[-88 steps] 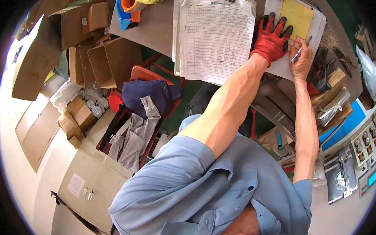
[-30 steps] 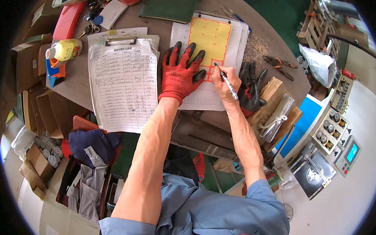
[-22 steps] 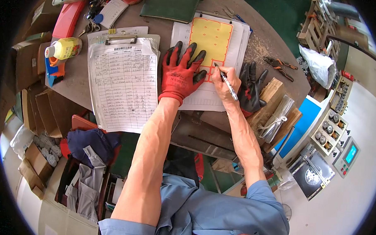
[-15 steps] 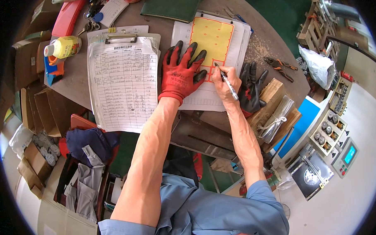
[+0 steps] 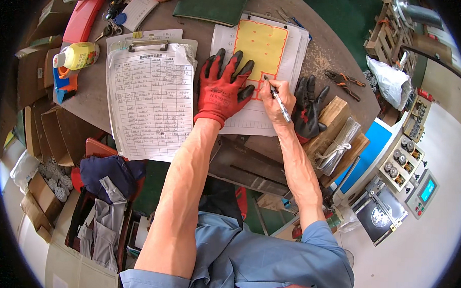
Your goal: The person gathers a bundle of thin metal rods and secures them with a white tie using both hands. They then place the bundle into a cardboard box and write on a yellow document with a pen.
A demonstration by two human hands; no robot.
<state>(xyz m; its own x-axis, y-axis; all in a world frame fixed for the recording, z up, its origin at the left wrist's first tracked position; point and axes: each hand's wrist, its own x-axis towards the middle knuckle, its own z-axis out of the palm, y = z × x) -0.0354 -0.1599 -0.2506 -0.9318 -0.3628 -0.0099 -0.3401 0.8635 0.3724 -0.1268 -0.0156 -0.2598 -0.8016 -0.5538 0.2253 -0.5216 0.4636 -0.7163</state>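
Observation:
My left hand (image 5: 222, 88), in a red work glove with black fingertips, lies flat with fingers spread over a stack of papers (image 5: 251, 122). Its thumb side reaches the edge of a yellow sheet (image 5: 259, 46) with red outlines. Bare, my right hand (image 5: 276, 101) is closed round a pen (image 5: 281, 106), whose tip is at the sheet's lower part. Just right of that hand, an empty red and black glove (image 5: 309, 108) rests on the table. A clipboard (image 5: 150, 100) with a filled-in form lies left of my gloved hand.
A dark green folder (image 5: 211, 5) lies at the far side. Pliers (image 5: 346, 83) and wooden blocks (image 5: 333, 122) are at the right. A yellow bottle (image 5: 77, 56), keys (image 5: 110, 30) and a red case (image 5: 84, 19) sit at the left. A machine with a lit display (image 5: 428, 189) stands lower right.
Almost nothing differs. Both hands keep their places, with the pen at nearly the same spot on the yellow sheet; the whole view has shifted very slightly.

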